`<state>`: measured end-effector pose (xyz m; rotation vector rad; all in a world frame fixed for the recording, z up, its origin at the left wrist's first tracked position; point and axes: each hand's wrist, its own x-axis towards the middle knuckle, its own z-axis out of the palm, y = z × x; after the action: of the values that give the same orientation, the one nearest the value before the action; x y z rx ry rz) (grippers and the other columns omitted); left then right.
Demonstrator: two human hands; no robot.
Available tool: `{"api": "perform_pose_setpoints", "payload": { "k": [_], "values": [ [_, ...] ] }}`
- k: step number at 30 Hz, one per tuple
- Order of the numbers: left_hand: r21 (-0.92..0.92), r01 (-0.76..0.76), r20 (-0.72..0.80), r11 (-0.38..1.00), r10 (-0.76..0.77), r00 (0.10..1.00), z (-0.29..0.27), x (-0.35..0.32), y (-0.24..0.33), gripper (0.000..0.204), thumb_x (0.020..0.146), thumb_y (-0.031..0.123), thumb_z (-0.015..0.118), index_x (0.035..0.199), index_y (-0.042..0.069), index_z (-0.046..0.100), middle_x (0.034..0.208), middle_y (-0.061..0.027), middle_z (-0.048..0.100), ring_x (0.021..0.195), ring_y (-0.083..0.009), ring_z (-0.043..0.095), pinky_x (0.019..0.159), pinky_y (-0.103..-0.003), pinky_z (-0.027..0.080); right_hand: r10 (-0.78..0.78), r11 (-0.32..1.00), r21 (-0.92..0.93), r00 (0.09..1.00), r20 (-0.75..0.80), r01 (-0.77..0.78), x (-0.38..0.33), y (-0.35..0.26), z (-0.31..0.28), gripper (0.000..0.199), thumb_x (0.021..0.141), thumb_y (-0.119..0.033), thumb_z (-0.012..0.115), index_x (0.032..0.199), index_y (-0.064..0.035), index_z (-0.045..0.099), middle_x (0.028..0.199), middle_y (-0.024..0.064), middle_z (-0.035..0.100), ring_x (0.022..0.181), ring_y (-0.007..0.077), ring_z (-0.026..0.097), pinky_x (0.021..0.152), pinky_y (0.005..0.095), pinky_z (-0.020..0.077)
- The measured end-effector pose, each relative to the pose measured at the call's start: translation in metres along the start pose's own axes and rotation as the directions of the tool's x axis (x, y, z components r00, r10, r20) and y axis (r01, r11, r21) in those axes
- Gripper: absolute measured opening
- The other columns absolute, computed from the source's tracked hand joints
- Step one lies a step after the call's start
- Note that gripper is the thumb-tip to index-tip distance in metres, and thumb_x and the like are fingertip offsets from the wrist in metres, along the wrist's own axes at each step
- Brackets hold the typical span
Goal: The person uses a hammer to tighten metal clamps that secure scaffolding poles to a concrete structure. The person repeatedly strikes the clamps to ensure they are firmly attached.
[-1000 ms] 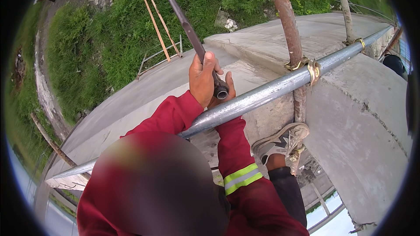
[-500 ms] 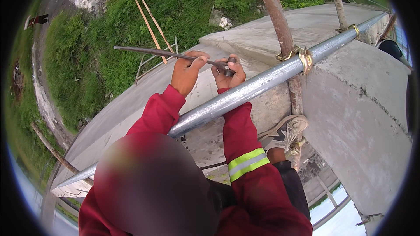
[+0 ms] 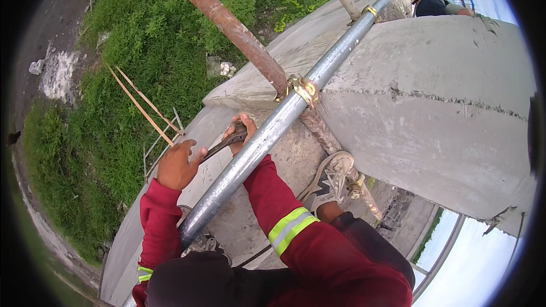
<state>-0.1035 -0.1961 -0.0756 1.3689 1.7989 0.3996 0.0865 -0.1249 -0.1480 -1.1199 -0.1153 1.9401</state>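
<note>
A dark metal ratchet wrench [image 3: 217, 146] with a round socket head is between my two hands, over the concrete and left of a shiny galvanized pipe [image 3: 250, 150]. My right hand [image 3: 247, 127] reaches under the pipe and has its fingers closed around the socket head. The left hand [image 3: 178, 166] is curled at the handle, thumb along it; the handle's far end is hidden by that hand. Both arms wear red sleeves with reflective bands. Gold-coloured clamps [image 3: 305, 90] join the pipe to a rusty upright pole [image 3: 239, 34].
A grey concrete ledge [image 3: 421, 119] fills the right side. Below the pipe is a shoe [image 3: 331, 179] beside a lower clamp [image 3: 356, 186]. Grass [image 3: 136, 85] lies down beyond the left edge, with two wooden strips [image 3: 139, 105]. Another person's dark clothing [image 3: 430, 5] shows at the far right.
The view has turned, so the pipe stands steeper. The wrench's handle now points down-left instead of far left, and my left hand has moved down with it. My right hand stays at the head.
</note>
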Motion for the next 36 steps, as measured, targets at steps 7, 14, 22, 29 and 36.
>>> {"api": "perform_pose_setpoints", "payload": {
  "k": [7,14,22,29,36],
  "values": [
    [-0.465,0.335,0.521,0.82,-0.052,0.852,0.026,-0.001,-0.016,0.04,0.094,0.042,0.052,0.088,0.003,0.055,0.061,-0.0133,0.06,0.053,-0.0345,0.059,0.049,-0.04,0.044,0.064,0.974,-0.216,0.998,0.002,-0.062,0.016,-0.013,0.001,0.041,0.092,-0.043,0.054,0.113,-0.0077,0.052,0.088,0.0096,0.063,0.08,0.0196,0.061,0.073,0.0378,0.0515],
    [-0.089,0.011,0.147,0.996,0.002,0.989,0.012,0.03,-0.016,0.028,0.093,0.03,0.052,0.089,0.003,0.053,0.067,-0.024,0.057,0.068,-0.0439,0.058,0.061,-0.051,0.044,-0.06,0.937,0.337,0.994,-0.091,0.087,-0.022,-0.038,-0.007,0.054,0.092,-0.054,0.044,0.126,-0.0126,0.05,0.117,0.0117,0.059,0.102,0.029,0.057,0.086,0.0457,0.0486],
    [0.185,-0.182,0.283,0.966,0.125,0.951,-0.004,0.09,0.01,0.026,0.091,0.024,0.051,0.093,0.0,0.062,0.08,-0.0233,0.065,0.078,-0.0401,0.064,0.071,-0.049,0.049,-0.293,0.936,0.262,0.932,0.215,0.234,-0.055,-0.051,0.018,0.07,0.087,-0.056,0.054,0.135,-0.0083,0.038,0.11,0.0138,0.059,0.093,0.0293,0.061,0.082,0.05,0.0516],
    [0.197,-0.375,0.323,0.906,0.301,0.897,0.007,0.132,0.057,0.027,0.09,0.026,0.052,0.097,0.004,0.065,0.078,-0.021,0.065,0.076,-0.0388,0.063,0.07,-0.049,0.049,-0.27,0.948,-0.163,0.962,0.051,0.274,-0.062,-0.056,0.025,0.078,0.078,-0.011,0.071,0.14,-0.0077,0.024,0.1,0.0096,0.056,0.091,0.0236,0.061,0.08,0.0464,0.0553],
    [0.241,-0.558,0.453,0.794,0.417,0.788,-0.001,0.178,0.065,0.028,0.087,0.03,0.056,0.092,0.005,0.068,0.078,-0.0186,0.066,0.078,-0.0372,0.063,0.074,-0.047,0.049,-0.26,0.951,-0.156,0.963,0.069,0.268,-0.061,-0.055,0.023,0.074,0.079,-0.012,0.07,0.138,-0.0091,0.025,0.1,0.0089,0.057,0.089,0.0226,0.061,0.08,0.0456,0.0552]
  ]
}}
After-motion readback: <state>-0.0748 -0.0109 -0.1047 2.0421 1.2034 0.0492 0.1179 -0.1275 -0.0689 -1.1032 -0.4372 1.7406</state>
